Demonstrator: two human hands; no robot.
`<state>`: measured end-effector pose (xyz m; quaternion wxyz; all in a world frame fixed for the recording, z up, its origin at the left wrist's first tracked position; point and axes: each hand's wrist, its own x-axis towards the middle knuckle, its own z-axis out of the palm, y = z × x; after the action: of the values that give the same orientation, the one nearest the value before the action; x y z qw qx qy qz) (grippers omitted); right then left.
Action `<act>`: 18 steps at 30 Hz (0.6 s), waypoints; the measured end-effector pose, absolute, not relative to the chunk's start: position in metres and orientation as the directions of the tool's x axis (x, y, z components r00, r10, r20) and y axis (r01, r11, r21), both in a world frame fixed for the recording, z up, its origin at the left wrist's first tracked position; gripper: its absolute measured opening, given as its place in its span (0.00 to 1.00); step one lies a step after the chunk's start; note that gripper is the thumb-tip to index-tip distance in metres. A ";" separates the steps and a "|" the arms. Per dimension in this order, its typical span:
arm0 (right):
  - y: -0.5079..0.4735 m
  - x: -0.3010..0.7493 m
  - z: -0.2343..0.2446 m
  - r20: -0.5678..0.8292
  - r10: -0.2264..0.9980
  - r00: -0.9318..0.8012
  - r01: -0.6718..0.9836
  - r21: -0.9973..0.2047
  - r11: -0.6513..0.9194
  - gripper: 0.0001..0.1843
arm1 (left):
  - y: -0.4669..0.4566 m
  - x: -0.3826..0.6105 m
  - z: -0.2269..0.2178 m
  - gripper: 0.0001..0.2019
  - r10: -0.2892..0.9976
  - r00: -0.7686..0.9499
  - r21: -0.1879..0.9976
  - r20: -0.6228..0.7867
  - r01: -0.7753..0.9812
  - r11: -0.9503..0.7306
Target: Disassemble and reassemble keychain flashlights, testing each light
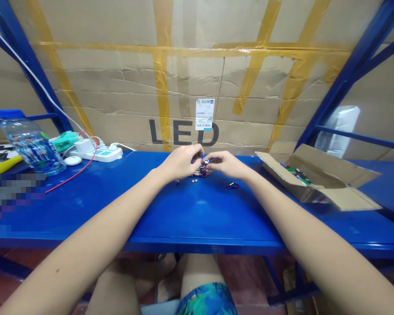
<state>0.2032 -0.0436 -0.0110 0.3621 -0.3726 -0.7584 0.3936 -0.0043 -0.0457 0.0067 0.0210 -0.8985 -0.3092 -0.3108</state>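
Observation:
My left hand (pixel 184 160) and my right hand (pixel 229 164) meet above the far middle of the blue table. Between the right thumb and fingers sits a small silver ring-ended piece (pixel 206 161). The left fingers are pinched together close beside it; what they hold, if anything, is hidden. Under the hands lies a cluster of small red and silver parts (pixel 198 174), partly covered. Just in front of it are small shiny round pieces (pixel 194 180). A tiny dark piece (pixel 177 182) lies to the left, and a purplish-red carabiner (pixel 232 185) below my right hand.
An open cardboard box (pixel 321 179) with small colourful parts stands on the right. On the left are a water bottle (pixel 36 144), a white power strip (pixel 105 153) and a red cable (pixel 72 178). A large taped carton (pixel 128 96) stands behind the blue table (pixel 200 218).

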 end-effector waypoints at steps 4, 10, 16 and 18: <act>-0.041 0.208 -0.010 0.262 0.859 -0.440 0.384 -0.809 0.444 0.10 | -0.048 -0.012 0.015 0.09 0.654 0.705 0.094 0.276 0.657 -0.748; -0.045 0.207 -0.006 0.219 0.869 -0.444 0.411 -0.812 0.415 0.10 | -0.050 -0.012 0.015 0.09 0.711 0.703 0.066 -0.004 0.710 -0.701; -0.046 0.206 -0.007 0.190 0.850 -0.491 0.407 -0.813 0.417 0.09 | -0.051 -0.003 0.007 0.09 0.737 0.674 -0.063 -0.050 0.734 -0.676; -0.043 0.207 -0.010 0.205 0.834 -0.513 0.407 -0.797 0.446 0.09 | -0.051 -0.002 0.006 0.09 0.744 0.666 -0.076 -0.058 0.740 -0.668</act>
<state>0.2069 -0.0435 -0.0100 0.3024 -0.3901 -0.7948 0.3531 -0.0021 -0.0509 0.0064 0.0228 -0.9123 -0.4067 0.0422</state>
